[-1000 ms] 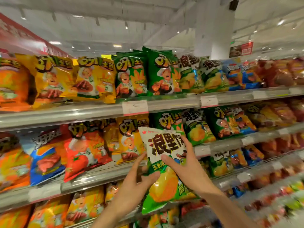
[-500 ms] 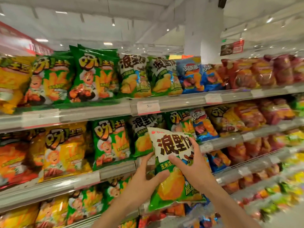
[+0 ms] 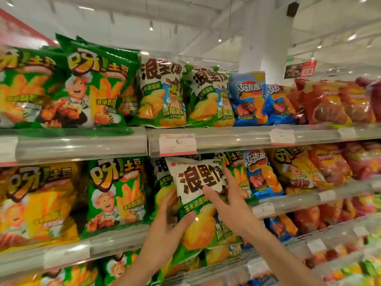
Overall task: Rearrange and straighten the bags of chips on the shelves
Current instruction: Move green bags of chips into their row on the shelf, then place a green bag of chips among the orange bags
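Both hands hold one white-and-green chip bag (image 3: 198, 195) up in front of the middle shelf (image 3: 115, 240), just below the price tag (image 3: 177, 144) on the top shelf's rail (image 3: 226, 137). The left hand (image 3: 169, 230) grasps the bag's left edge, thumb on the front near a yellow chip picture and fingers curled behind it. The right hand (image 3: 228, 203) grips the right side, thumb laid across the white upper panel and fingers reaching up past the edge. The bag is puffy and slightly tilted, with large dark-brown characters on white above, a green band with white lettering in the middle, and yellow chips on green below. On the top shelf two bags of the same design (image 3: 162, 93) stand side by side, touching; to their left two green bags with a cartoon chef (image 3: 97, 83) show plainly, the nearer one overlapping the other, and to their right stand two blue bags (image 3: 249, 98), then red bags (image 3: 325, 102) too blurred to count. Behind the held bag another of its kind (image 3: 162, 182) peeks out, beside one green chef bag (image 3: 117, 193) and one yellow chef bag (image 3: 39, 203).
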A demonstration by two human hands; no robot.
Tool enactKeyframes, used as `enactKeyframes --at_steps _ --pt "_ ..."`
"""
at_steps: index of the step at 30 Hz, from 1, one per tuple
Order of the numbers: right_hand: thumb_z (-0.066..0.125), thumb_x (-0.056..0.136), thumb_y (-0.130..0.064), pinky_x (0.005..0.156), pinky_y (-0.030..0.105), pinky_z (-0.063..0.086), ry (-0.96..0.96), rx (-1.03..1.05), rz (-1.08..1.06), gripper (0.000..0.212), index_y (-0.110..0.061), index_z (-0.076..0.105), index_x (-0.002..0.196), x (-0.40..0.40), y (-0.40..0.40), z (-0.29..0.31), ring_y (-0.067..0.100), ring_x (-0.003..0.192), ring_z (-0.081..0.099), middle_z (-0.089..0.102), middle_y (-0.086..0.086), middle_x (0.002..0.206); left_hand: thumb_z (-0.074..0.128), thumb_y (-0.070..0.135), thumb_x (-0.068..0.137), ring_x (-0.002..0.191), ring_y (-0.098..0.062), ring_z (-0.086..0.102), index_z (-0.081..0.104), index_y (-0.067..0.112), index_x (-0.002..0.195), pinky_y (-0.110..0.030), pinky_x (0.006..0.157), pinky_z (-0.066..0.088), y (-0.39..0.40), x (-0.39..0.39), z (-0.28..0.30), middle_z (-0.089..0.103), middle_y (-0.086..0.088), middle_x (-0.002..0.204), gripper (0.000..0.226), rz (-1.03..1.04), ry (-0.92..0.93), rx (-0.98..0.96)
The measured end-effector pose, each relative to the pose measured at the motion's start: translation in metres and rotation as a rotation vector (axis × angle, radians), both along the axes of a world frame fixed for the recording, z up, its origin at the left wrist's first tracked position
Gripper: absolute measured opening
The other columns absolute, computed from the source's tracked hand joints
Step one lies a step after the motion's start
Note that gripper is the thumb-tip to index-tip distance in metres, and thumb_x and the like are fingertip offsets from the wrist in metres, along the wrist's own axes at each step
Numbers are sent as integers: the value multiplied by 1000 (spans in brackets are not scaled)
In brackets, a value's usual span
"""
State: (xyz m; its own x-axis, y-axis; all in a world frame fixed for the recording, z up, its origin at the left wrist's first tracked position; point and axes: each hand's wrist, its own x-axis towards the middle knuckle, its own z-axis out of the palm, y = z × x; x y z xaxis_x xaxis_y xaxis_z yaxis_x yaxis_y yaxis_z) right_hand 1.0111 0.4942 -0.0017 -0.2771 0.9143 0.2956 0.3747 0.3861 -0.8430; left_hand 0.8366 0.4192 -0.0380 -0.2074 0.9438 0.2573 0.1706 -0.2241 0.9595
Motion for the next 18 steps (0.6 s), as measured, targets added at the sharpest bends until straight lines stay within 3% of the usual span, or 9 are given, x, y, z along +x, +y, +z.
enactKeyframes --at_steps 2,4,6,8,11,13,16,18 --pt "47 71 -90 120 51 22 29 38 -67 102 -47 3 153 6 24 6 16 150 14 8 -10 164 72 40 83 106 26 49 31 59 128 -6 71 49 9 -4 -1 48 33 127 65 43 -65 20" --pt "51 81 -76 118 46 25 4 103 -233 100 -27 9 157 21 54 11 27 147 21 17 6 160 72 44 80 113 13 54 31 56 132 -11 76 51 13 -5 -1 52 29 126 68 88 -65 16" --pt "57 82 -69 113 49 29 -110 109 -393 104 -13 13 156 37 85 12 37 142 26 24 20 154 73 51 77 117 2 56 32 58 133 -18 85 50 16 -8 -2 56 26 126 69 122 -24 13" --pt "59 79 -72 113 53 29 -214 41 -441 110 -7 11 155 47 111 8 42 142 26 25 25 153 73 51 76 114 2 58 35 59 131 -20 85 52 19 -7 0 59 26 123 68 147 -10 32" --pt "54 72 -83 115 54 25 -331 -24 -427 123 -5 9 155 50 133 1 42 144 22 22 25 157 74 46 77 110 2 60 38 61 127 -23 84 53 22 -1 3 60 26 119 63 199 -20 37" --pt "51 70 -87 114 53 30 -344 -1 -384 122 -5 17 154 50 142 -3 42 141 28 29 23 154 74 44 77 107 1 62 39 63 122 -22 81 53 22 5 5 61 27 114 60 227 -29 21" --pt "49 63 -93 98 51 47 -266 41 -304 103 -14 50 129 54 157 -12 38 119 54 61 15 125 73 38 81 99 7 63 40 62 122 -14 70 53 21 18 6 62 31 105 58 280 -17 7" --pt "50 57 -96 88 48 53 -189 36 -260 97 -17 55 114 57 177 -28 33 103 62 66 8 108 70 32 85 89 12 61 38 56 126 -8 60 50 19 31 11 57 30 104 57 327 -20 6"
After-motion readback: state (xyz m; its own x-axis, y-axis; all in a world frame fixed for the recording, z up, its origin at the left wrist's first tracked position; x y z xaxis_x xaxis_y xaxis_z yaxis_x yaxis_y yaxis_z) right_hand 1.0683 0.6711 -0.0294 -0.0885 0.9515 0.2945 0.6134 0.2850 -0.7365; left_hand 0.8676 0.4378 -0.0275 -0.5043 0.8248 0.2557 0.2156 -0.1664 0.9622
